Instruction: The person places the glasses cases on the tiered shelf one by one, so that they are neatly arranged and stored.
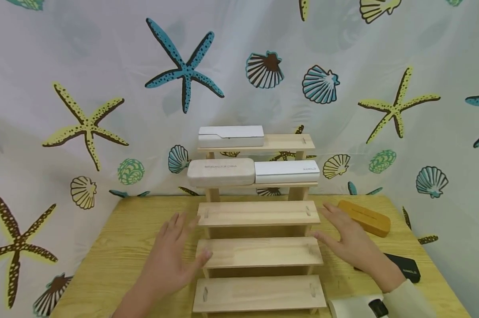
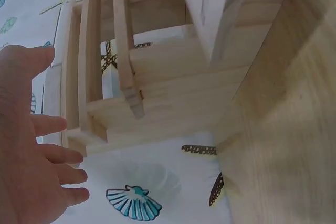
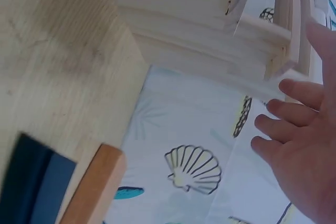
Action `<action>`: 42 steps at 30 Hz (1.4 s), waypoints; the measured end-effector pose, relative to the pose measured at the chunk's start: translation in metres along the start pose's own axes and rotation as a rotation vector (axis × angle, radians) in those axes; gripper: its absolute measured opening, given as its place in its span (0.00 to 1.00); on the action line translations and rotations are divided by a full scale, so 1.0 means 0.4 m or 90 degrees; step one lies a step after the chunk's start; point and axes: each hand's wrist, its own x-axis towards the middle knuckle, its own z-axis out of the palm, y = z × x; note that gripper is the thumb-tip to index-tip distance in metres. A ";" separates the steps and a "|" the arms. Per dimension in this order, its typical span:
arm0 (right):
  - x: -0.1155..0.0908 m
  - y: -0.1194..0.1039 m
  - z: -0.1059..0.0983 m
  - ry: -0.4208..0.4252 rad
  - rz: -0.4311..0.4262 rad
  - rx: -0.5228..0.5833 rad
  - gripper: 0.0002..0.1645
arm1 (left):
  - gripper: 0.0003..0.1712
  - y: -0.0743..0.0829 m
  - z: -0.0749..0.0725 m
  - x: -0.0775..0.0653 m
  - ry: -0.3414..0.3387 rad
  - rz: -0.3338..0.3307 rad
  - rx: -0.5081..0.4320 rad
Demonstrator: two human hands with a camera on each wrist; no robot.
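A stepped wooden rack (image 1: 259, 251) with several tiers stands on the table between both hands. My left hand (image 1: 169, 260) is spread beside its left side, thumb toward the lower tiers; the left wrist view also shows the hand (image 2: 37, 145) holding nothing. On the other side my right hand (image 1: 348, 240) has its fingers extended near the third tier, palm facing the rack. A white glasses case (image 1: 231, 137) lies on the top tier, at its left. One tier down, a beige glasses case (image 1: 221, 172) sits against another white case (image 1: 287, 171). The three lower tiers are bare.
Right of the rack lie an orange case (image 1: 364, 217) and a black case (image 1: 404, 267), the latter partly behind the right forearm. A white object (image 1: 352, 307) with a black patch is at the front right. A patterned sheet (image 1: 263, 110) hangs behind the table (image 1: 112, 247).
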 end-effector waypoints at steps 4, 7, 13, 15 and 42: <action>-0.047 0.033 -0.006 0.072 0.009 0.020 0.38 | 0.50 0.032 0.038 -0.040 -0.036 0.004 0.037; -0.086 0.059 -0.005 0.108 0.041 0.026 0.33 | 0.50 0.049 0.067 -0.056 -0.035 0.011 0.052; -0.169 0.117 -0.001 0.121 0.148 0.051 0.29 | 0.49 0.066 0.119 -0.076 -0.071 0.031 0.057; -0.196 0.137 0.000 0.099 0.175 0.059 0.29 | 0.48 0.071 0.131 -0.081 -0.082 0.042 0.055; -0.356 0.320 0.044 -0.224 0.205 0.129 0.44 | 0.43 0.061 0.176 -0.093 0.004 0.136 0.091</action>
